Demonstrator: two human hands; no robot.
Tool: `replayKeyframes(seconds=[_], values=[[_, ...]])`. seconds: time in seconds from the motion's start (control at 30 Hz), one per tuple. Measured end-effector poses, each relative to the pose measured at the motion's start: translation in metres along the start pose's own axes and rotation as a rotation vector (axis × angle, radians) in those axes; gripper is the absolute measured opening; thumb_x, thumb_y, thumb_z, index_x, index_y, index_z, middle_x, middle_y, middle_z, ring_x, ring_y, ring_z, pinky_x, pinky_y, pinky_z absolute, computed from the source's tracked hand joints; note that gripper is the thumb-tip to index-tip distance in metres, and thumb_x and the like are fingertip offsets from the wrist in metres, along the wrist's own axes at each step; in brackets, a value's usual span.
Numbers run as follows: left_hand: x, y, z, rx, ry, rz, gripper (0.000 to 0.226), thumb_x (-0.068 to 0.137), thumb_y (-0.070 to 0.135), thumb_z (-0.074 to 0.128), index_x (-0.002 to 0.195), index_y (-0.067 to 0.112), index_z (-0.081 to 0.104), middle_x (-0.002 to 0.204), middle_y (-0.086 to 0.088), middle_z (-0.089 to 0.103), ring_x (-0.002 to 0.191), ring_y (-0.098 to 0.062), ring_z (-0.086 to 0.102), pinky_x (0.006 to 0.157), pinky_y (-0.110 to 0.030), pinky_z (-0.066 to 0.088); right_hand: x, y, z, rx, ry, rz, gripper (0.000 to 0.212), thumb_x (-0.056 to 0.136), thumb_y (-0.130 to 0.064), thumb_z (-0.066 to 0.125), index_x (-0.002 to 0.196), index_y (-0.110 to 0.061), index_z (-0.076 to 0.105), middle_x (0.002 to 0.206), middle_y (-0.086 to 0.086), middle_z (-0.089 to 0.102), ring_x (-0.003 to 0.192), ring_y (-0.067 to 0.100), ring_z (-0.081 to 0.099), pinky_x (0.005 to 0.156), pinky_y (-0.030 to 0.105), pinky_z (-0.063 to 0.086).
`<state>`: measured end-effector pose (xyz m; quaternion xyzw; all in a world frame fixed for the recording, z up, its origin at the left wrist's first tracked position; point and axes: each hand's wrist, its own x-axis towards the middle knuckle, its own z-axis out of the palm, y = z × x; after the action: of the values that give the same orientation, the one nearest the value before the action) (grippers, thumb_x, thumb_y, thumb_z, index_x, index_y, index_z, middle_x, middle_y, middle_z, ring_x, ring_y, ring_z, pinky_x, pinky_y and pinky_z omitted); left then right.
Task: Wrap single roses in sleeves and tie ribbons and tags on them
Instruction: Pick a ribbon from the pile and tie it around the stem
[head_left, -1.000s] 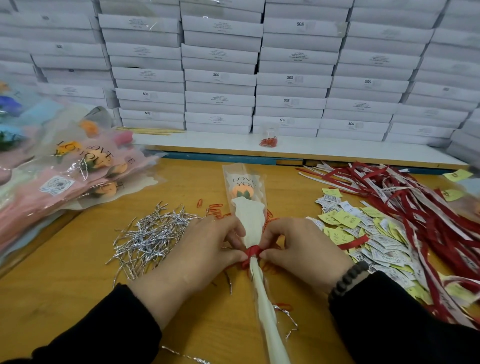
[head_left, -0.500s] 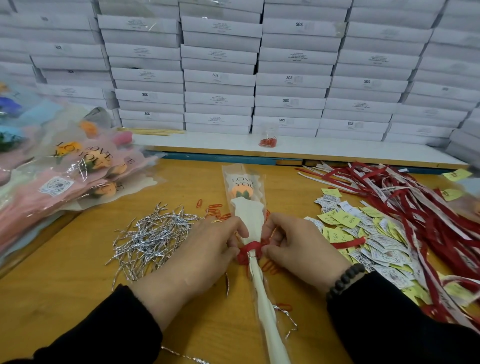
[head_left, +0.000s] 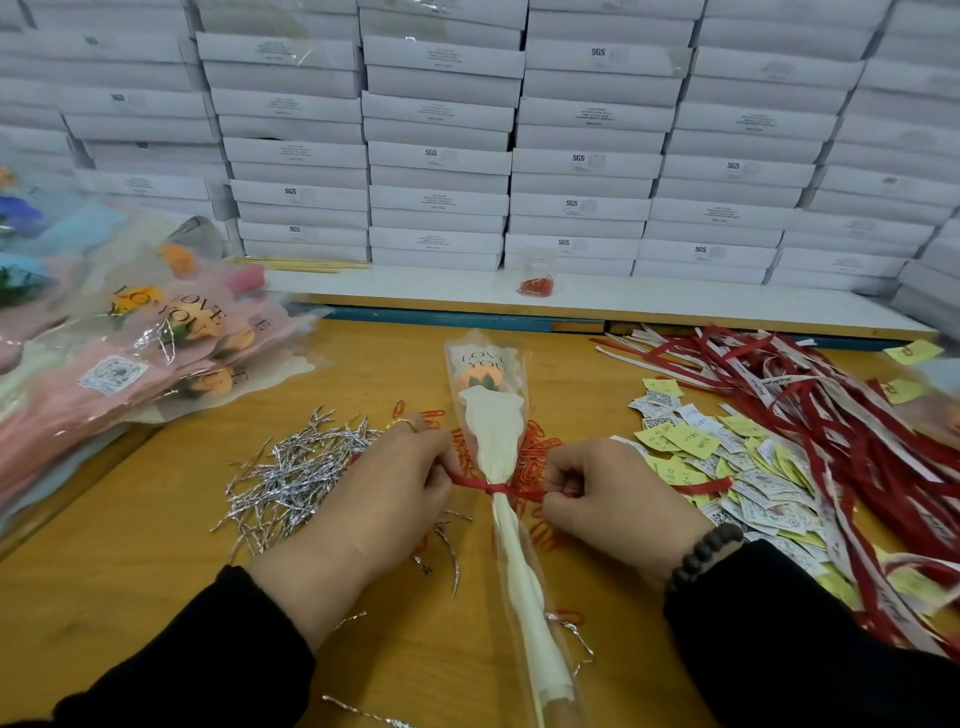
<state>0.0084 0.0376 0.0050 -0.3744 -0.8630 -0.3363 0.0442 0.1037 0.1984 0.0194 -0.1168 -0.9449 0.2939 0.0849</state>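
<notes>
Pinching either end of the red ribbon, left hand and right hand are holding it taut around the sleeved rose.

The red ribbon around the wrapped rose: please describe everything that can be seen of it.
The red ribbon is a narrow, flat strip that looks like satin or paper. It is cinched around the clear sleeve where the sleeve narrows, below the orange flower head. Its two ends run out sideways, nearly level and taut. The left hand pinches one end and the right hand pinches the other. No finished bow shows, and no tag can be seen on it.
</notes>
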Motion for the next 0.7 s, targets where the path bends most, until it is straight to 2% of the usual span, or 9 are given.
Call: replayKeyframes(seconds=[0.1,0.23,0.3,0.37,0.5,0.6,0.7], values=[[0.000,0.000,-0.001,0.034,-0.001,-0.012,0.022,0.088,0.005,0.048,0.077,0.020,0.059,0.083,0.009,0.042,0.069,-0.006,0.043,0.061,-0.024,0.034,0.000,0.000,-0.001,-0.003,0.010,0.009,0.028,0.077,-0.010,0.060,0.054,-0.019,0.046,0.055,-0.006,0.045,0.052,0.006,0.040,0.049,0.014,0.034],[-0.001,0.003,-0.002,0.031,-0.009,-0.031,0.023,0.088,0.006,0.046,0.074,0.024,0.052,0.084,0.006,0.045,0.072,-0.012,0.047,0.067,-0.030,0.040,0.001,0.000,-0.001,-0.005,-0.011,0.011,0.027,0.079,-0.012,0.060,0.056,-0.020,0.047,0.056,-0.006,0.046,0.053,0.007,0.041,0.051,0.017,0.035],[-0.002,0.005,-0.004,-0.066,-0.003,-0.051,0.025,0.089,0.005,0.045,0.073,0.024,0.050,0.081,0.000,0.052,0.071,-0.019,0.053,0.066,-0.033,0.043,0.001,0.001,0.000,0.014,-0.021,0.018,0.025,0.080,-0.015,0.059,0.058,-0.021,0.050,0.057,-0.007,0.047,0.053,0.007,0.042,0.052,0.019,0.037],[-0.003,0.009,-0.005,-0.231,0.000,-0.089,0.024,0.090,0.003,0.044,0.080,0.023,0.051,0.074,-0.008,0.056,0.061,-0.022,0.054,0.059,-0.036,0.045,0.002,0.002,0.000,0.044,-0.024,0.027,0.021,0.081,-0.017,0.059,0.061,-0.020,0.055,0.056,-0.006,0.049,0.053,0.006,0.043,0.053,0.020,0.038],[0.001,0.011,-0.009,-0.539,-0.071,-0.176,0.023,0.092,-0.002,0.042,0.090,0.017,0.055,0.058,-0.005,0.047,0.045,-0.013,0.037,0.047,-0.025,0.032,0.003,0.003,0.000,0.071,-0.025,0.039,0.021,0.082,-0.017,0.059,0.061,-0.020,0.056,0.055,-0.007,0.048,0.051,0.006,0.042,0.053,0.020,0.037],[0.001,0.015,-0.014,-0.802,-0.146,-0.194,0.003,0.087,0.006,0.058,0.089,0.006,0.061,0.053,-0.002,0.040,0.040,-0.006,0.032,0.039,-0.015,0.027,0.002,0.003,0.003,0.029,-0.026,0.035,0.019,0.083,-0.018,0.057,0.064,-0.019,0.056,0.058,-0.007,0.048,0.054,0.007,0.043,0.055,0.023,0.039],[-0.001,0.016,-0.018,-0.728,-0.257,-0.101,0.016,0.069,0.023,0.069,0.072,0.007,0.069,0.050,0.004,0.048,0.043,-0.003,0.037,0.042,-0.012,0.032,0.001,0.001,0.004,0.002,-0.014,0.026,0.017,0.084,-0.018,0.056,0.067,-0.017,0.056,0.059,-0.005,0.047,0.056,0.008,0.042,0.057,0.025,0.040]])
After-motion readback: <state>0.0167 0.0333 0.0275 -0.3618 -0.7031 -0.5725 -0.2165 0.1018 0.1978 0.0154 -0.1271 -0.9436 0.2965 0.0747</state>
